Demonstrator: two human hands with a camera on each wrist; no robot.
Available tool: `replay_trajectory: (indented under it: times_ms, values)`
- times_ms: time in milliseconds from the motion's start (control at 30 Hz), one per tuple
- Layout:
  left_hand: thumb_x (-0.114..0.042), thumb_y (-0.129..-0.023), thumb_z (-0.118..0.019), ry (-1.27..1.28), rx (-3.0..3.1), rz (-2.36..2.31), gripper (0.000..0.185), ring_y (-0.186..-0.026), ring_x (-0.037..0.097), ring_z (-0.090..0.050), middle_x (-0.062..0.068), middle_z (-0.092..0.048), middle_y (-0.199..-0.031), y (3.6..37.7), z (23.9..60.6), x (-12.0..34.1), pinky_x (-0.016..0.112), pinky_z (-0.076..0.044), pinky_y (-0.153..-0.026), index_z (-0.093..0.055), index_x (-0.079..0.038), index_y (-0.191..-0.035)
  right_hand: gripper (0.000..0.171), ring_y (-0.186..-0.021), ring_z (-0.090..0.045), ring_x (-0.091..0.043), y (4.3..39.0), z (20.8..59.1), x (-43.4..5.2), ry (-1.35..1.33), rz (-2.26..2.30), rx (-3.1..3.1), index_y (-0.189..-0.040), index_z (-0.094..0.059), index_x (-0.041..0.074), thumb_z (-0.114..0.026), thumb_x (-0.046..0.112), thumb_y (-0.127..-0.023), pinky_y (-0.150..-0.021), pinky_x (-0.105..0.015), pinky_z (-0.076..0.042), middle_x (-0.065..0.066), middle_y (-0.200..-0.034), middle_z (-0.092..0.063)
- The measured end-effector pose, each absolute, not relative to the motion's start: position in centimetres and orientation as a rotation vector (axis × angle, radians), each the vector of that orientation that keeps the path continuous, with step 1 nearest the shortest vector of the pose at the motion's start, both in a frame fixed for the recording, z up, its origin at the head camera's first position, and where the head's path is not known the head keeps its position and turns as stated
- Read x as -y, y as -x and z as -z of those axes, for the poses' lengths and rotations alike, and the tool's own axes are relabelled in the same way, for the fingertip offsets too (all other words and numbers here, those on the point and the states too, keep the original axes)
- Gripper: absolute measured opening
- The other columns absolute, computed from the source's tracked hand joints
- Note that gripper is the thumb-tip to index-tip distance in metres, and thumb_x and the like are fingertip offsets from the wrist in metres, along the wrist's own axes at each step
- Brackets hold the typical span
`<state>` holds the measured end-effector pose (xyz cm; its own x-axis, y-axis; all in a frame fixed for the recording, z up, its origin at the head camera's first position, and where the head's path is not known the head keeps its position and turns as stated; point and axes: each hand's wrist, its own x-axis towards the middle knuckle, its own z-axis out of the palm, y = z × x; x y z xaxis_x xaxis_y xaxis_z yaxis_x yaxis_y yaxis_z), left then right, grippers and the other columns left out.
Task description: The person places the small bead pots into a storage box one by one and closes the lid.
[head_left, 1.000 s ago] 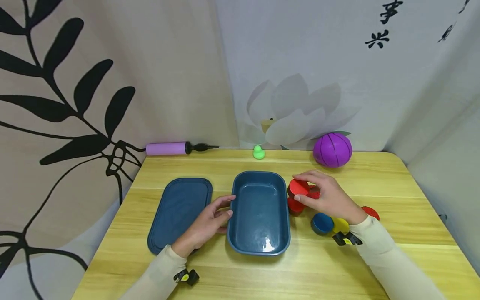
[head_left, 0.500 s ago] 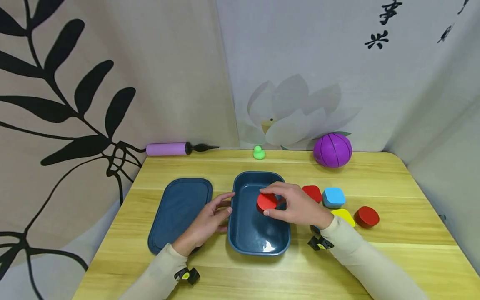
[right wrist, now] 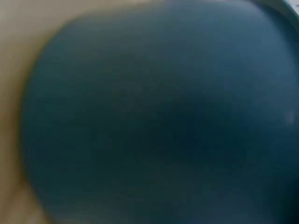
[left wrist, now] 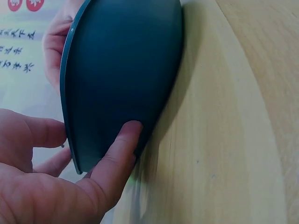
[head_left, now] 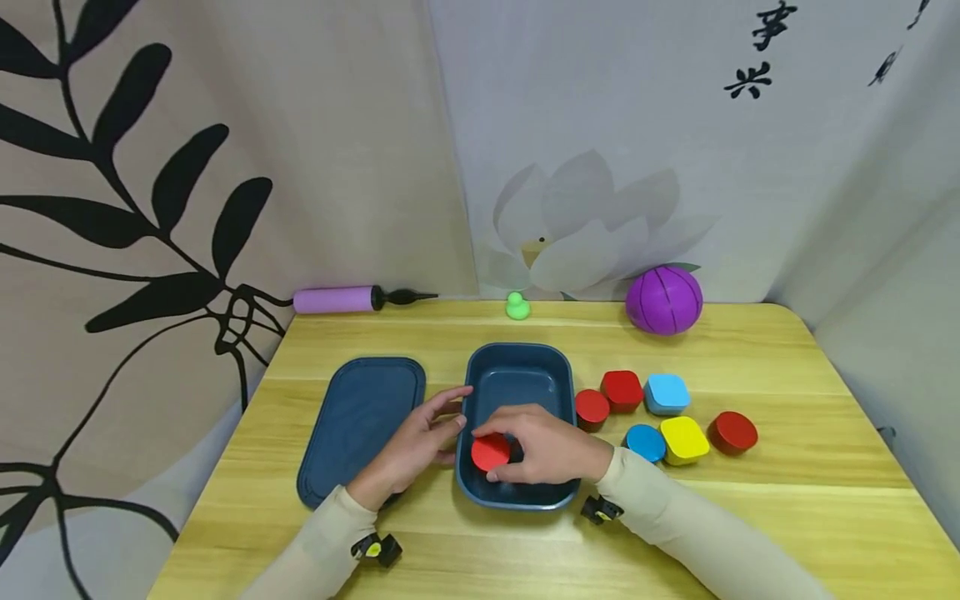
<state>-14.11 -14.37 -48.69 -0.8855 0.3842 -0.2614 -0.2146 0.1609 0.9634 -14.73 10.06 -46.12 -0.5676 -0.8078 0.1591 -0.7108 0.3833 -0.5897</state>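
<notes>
Printed curtains with black leaves and a pale lotus hang behind the wooden worktop [head_left: 480, 550], which carries one dark blue container [head_left: 517, 375] at its middle and one matching lid [head_left: 352, 417] lying flat just to its left. Only the head view takes in the whole spread; the left wrist view shows the container's outer wall [left wrist: 121, 79] close up with a thumb pressed against it, and the right wrist view is a blur of dark blue. One purple ball [head_left: 664, 300], one lilac hand pump [head_left: 337, 298] and one small green duck [head_left: 516, 305] sit along the back edge. Six blocks lie right of the container: three red [head_left: 622, 390], two blue [head_left: 667, 393], one yellow [head_left: 683, 439]. The left hand [head_left: 416, 446] rests, fingers relaxed, against the container's left rim. The right hand [head_left: 543, 454] pinches a seventh block, a red round one [head_left: 491, 452], inside the container near its front left corner.
</notes>
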Motion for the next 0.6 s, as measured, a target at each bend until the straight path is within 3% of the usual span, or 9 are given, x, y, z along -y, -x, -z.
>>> replay_trajectory:
  times_ms: [600]
  values:
    - [-0.023,-0.103,-0.056,-0.149,-1.982,-1.782,0.05,-0.124,0.036,-0.056,0.015,-0.041,-0.149,14.0,48.6,14.5,0.044,-0.059,-0.077,-0.041,-0.028,-0.15,0.049,-0.101,-0.06,-0.004,14.3,46.9,-8.7,1.423,0.757,-2.408,-0.129,-0.064,0.022,-0.075,0.045,-0.087,-0.092,-0.025,-0.047,0.007,-0.119,-0.066]
